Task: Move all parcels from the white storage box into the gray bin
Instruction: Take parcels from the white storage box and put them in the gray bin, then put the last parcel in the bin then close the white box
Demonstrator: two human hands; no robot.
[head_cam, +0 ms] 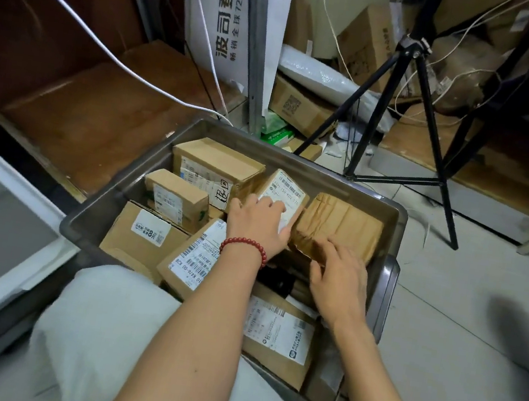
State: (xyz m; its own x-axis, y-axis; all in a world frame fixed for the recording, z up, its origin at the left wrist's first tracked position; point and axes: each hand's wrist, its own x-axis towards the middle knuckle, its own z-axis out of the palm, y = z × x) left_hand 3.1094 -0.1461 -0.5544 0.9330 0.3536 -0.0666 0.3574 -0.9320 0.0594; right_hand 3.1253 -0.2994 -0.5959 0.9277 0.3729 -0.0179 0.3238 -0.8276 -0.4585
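The gray bin (387,238) stands on the floor in front of me, filled with several cardboard parcels. My left hand (258,223), a red bead bracelet on its wrist, grips a small labelled parcel (286,191) standing on edge in the bin's middle. My right hand (338,278) rests with curled fingers on the near end of a brown taped parcel (342,226) just to the right. The white storage box (11,253) is at the left edge; the part of its inside that shows holds no parcel.
A black tripod (414,119) stands behind the bin on the right. A white cable (86,29) runs across the upper left. Cardboard boxes and a white printed carton (228,15) are stacked at the back. My light-clothed knee (102,330) is below the bin.
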